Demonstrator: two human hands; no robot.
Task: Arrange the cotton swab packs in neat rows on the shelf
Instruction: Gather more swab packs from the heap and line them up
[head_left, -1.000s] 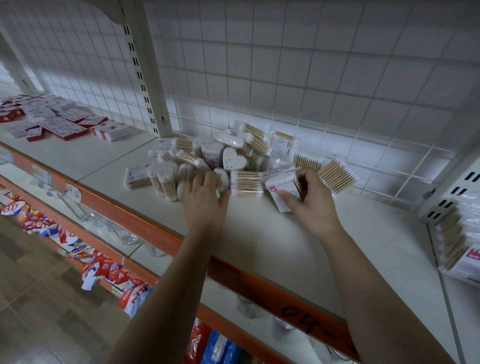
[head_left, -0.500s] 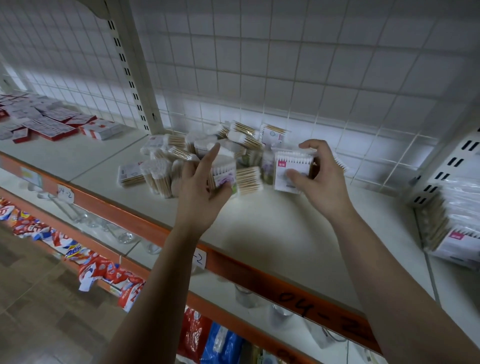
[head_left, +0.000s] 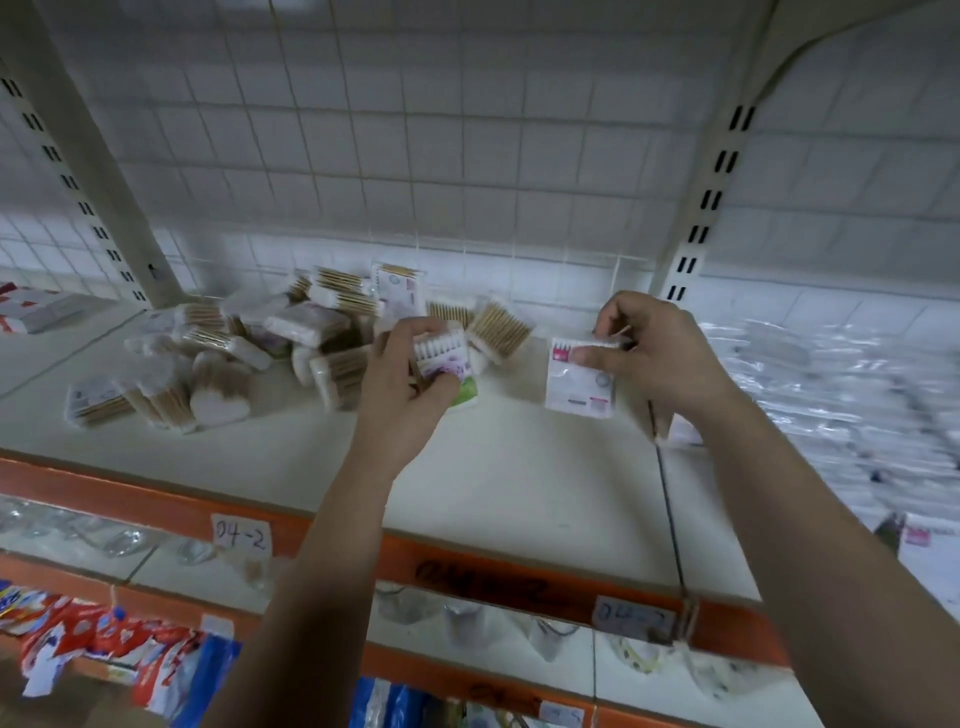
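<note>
A loose heap of cotton swab packs (head_left: 291, 343) lies at the back left of the white shelf (head_left: 519, 483). My left hand (head_left: 410, 384) grips one pack (head_left: 441, 353) with white tips up and a pink label, lifted just right of the heap. My right hand (head_left: 649, 358) pinches the top of a second pack (head_left: 579, 384), white with pink marks, which hangs upright above the shelf further right. Both packs are off the shelf surface.
Stacked clear-wrapped packs (head_left: 852, 395) fill the neighbouring shelf bay at right. Slotted uprights (head_left: 711, 192) and a wire grid back (head_left: 415, 156) border the bay. An orange front rail (head_left: 519, 571) carries "04-2" labels. Red-and-white boxes (head_left: 36, 312) lie far left; lower shelves hold hanging goods.
Both hands have lifted their packs away from the heap and moved rightward; the right pack now hangs well clear of the pile. The view has swung right.
</note>
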